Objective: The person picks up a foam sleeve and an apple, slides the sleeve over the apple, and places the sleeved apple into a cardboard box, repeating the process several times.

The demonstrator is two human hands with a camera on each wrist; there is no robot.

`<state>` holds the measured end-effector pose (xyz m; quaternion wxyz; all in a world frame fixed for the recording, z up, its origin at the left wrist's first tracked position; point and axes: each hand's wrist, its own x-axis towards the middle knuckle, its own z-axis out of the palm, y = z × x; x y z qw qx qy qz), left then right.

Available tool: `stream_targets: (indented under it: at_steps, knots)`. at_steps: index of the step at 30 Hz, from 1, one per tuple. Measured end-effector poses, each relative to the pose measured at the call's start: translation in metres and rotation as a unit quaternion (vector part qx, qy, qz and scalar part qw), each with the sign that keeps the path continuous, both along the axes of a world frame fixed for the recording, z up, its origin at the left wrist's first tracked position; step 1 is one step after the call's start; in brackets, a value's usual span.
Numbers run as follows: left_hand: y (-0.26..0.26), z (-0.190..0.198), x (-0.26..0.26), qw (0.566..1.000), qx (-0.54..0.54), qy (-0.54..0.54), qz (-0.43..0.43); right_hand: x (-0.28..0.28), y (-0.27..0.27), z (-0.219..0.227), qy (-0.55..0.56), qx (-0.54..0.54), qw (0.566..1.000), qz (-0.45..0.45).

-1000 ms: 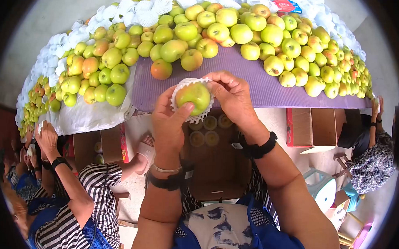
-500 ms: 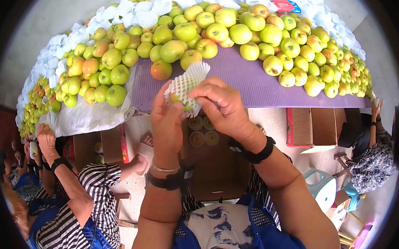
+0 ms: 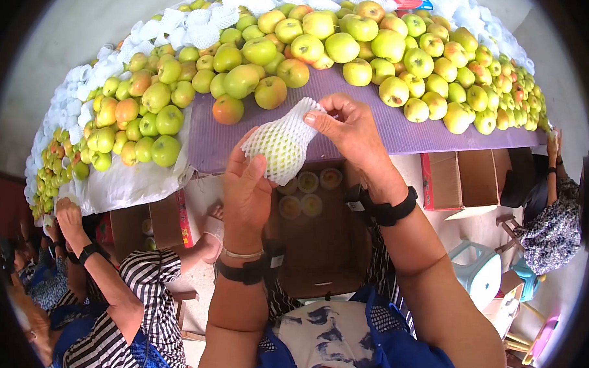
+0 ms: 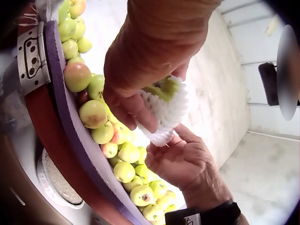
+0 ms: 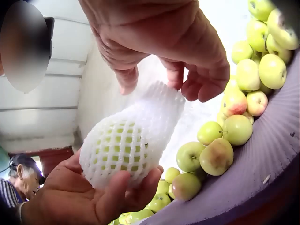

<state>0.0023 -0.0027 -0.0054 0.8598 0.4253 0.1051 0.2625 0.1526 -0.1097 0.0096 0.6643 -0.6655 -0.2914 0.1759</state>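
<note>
In front of the purple-padded table edge, my left hand (image 3: 247, 195) grips a green apple (image 4: 163, 88) dressed in a white foam net (image 3: 277, 150). Thumb and fingers wrap the apple's lower side, and bare green skin shows at that end in the left wrist view. The net's loose, narrowed end points up and right. My right hand (image 3: 358, 137) pinches that end between thumb and fingers, which lie at the tip of the net in the right wrist view. Through the mesh the apple's skin shows pale green.
Piled apples (image 3: 341, 48) cover the table behind a purple ribbed mat (image 3: 365, 118), with heaped white foam nets (image 3: 212, 25) further back. Below my hands stands an open cardboard box (image 3: 324, 256) holding several netted apples (image 3: 310, 204). People sit at both sides; a pale stool (image 3: 479, 275) stands right.
The net, first bunched low around the apple, is now drawn over it and stretched up to the right. My right hand has moved up and right with the net's end.
</note>
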Motion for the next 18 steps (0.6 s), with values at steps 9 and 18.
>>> stream_targets:
  at_steps: [9, 18]
  knots:
    - [-0.002, 0.000, 0.001, 1.000, -0.007, 0.012, 0.001, -0.004, -0.003, 0.007, 0.182, 0.197, 0.957, 0.115]
    - [-0.004, -0.001, 0.001, 0.999, -0.035, -0.026, -0.025, -0.024, 0.004, 0.008, 0.021, 0.046, 0.997, 0.058]
